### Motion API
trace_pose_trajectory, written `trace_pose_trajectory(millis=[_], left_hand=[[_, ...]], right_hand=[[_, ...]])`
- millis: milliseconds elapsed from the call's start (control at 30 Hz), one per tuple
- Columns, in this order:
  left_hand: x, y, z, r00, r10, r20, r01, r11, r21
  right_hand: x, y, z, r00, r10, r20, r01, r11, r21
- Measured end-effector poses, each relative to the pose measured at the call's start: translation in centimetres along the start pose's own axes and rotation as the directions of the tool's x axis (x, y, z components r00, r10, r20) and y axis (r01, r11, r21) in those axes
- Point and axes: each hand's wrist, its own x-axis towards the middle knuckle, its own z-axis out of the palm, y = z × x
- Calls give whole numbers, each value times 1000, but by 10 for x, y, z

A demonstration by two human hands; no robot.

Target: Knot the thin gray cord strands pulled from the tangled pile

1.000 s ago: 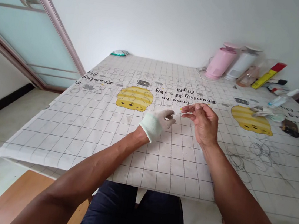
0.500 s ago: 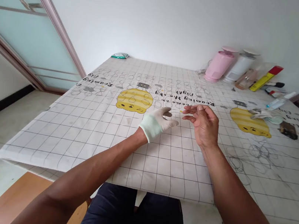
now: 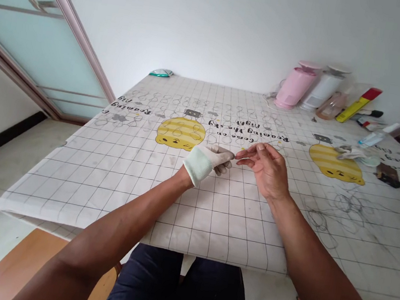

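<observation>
My left hand (image 3: 213, 161), in a white glove with a pale green cuff, has its thumb and fingertips pressed together over the table. Right beside them are the fingertips of my bare right hand (image 3: 267, 167), whose thumb is pinched against its fingers. Anything between the fingers of either hand is too fine to make out. Thin dark loops of wire or thread (image 3: 241, 111) lie in rows on the checked tablecloth (image 3: 111, 192) beyond my hands. A loose tangle of similar strand (image 3: 345, 204) lies to the right of my right forearm.
By the wall stand a pink device (image 3: 295, 86) and a white one (image 3: 321, 90), near a yellow-and-red box (image 3: 359, 106). A clear bottle (image 3: 377, 136), a crumpled glove (image 3: 357, 154) and a dark object (image 3: 387, 174) lie at the right. A green packet (image 3: 161, 72) rests at the far left corner.
My left hand has closed from an open thumb-and-finger spread into a pinch. My right hand has shifted slightly left, and the fingertips of both hands are now close together.
</observation>
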Motion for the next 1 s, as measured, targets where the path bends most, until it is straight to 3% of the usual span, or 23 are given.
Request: trace_pose_trajectory(millis=[200, 400, 567, 733, 900, 1000], left_hand=[[-4, 7, -2, 1000, 1, 10, -1, 998, 62], [-2, 8, -10, 998, 40, 38, -42, 997, 59], [-4, 9, -11, 995, 2, 103, -13, 994, 105], [-2, 11, -15, 994, 11, 112, -25, 992, 124], [-5, 14, -17, 986, 0, 167, -27, 986, 163], [-5, 13, -17, 981, -6, 195, -34, 979, 199]], right_hand=[[1, -7, -6, 997, 44, 65, -41, 998, -50], [1, -10, -8, 999, 38, 25, -37, 998, -44], [2, -11, -16, 987, 109, 119, -103, 993, -57], [4, -11, -19, 993, 99, 67, -98, 995, -17], [4, -13, -21, 972, 122, 201, -124, 992, 0], [4, -16, -22, 965, 154, 213, -152, 988, -22]])
